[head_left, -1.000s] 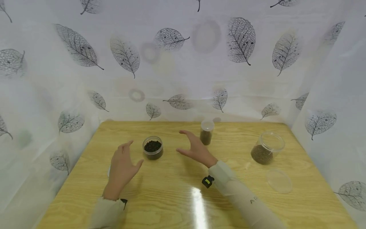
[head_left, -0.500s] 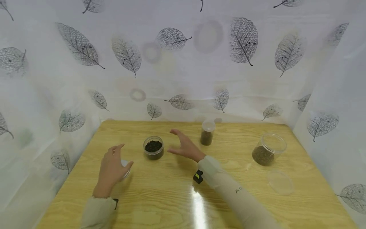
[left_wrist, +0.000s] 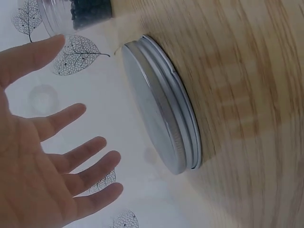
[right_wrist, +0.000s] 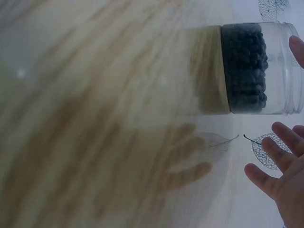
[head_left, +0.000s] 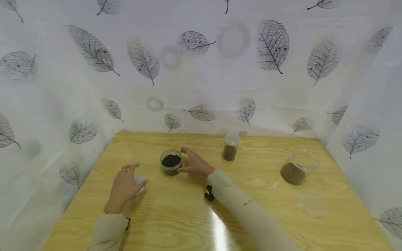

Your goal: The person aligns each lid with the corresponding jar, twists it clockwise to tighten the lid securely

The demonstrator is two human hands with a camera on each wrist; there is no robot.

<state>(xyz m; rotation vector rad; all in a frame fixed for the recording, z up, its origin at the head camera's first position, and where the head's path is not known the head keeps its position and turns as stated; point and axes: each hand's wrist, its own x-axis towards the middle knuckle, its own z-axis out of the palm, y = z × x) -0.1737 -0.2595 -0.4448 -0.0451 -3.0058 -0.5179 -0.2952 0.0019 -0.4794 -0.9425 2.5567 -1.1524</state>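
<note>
A clear open jar of small dark beans stands upright at the left of the table's middle. Beside its right side is my right hand, thumb and fingers spread; whether they touch the glass I cannot tell. In the right wrist view the thumb overlaps the jar's rim. My left hand hovers above and left of a silver metal lid lying on the table. Its fingers are apart and relaxed, holding nothing. From the head view this hand partly hides the lid.
A narrow lidded jar with brown contents stands at the back. On the right is a larger clear jar, partly filled with brown bits. A clear round lid lies in front of it. A leaf-patterned curtain surrounds the wooden table.
My right hand has moved left to the bean jar. My left hand has shifted left and slightly down to the silver lid, which now shows beside it.
</note>
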